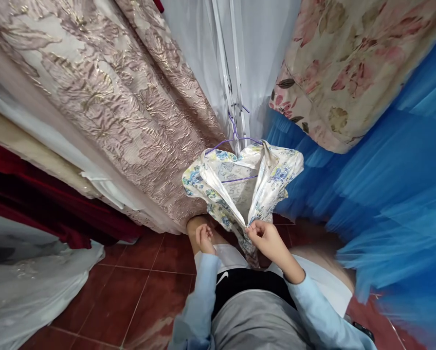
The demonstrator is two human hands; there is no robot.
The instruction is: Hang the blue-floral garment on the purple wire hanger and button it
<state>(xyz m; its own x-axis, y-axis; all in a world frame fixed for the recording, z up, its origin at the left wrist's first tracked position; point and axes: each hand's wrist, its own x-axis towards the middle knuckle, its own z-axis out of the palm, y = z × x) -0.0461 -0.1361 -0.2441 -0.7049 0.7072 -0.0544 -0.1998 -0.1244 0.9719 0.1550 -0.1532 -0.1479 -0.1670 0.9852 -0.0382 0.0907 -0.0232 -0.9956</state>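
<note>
A white garment with blue and yellow flowers [276, 177] hangs in front of me on a purple wire hanger [234, 136]. Its neckline gapes in a deep V, showing the patterned inside and the hanger's lower bar. At the bottom of that V, my right hand [267, 239] pinches the garment's edge between thumb and fingers. My left hand [205, 238] is raised just left of the garment, apart from it, fingers loosely curled with nothing visible in them. The garment's lower part hangs down between my legs, partly hidden by my right hand.
A white metal rack post [223, 58] stands behind the hanger. Pink brocade fabric [130, 112] hangs at left, near dark red cloth [31, 204]. At right hang a floral cream dress [335, 82] and blue tulle [396, 204]. The floor has red tiles [130, 291].
</note>
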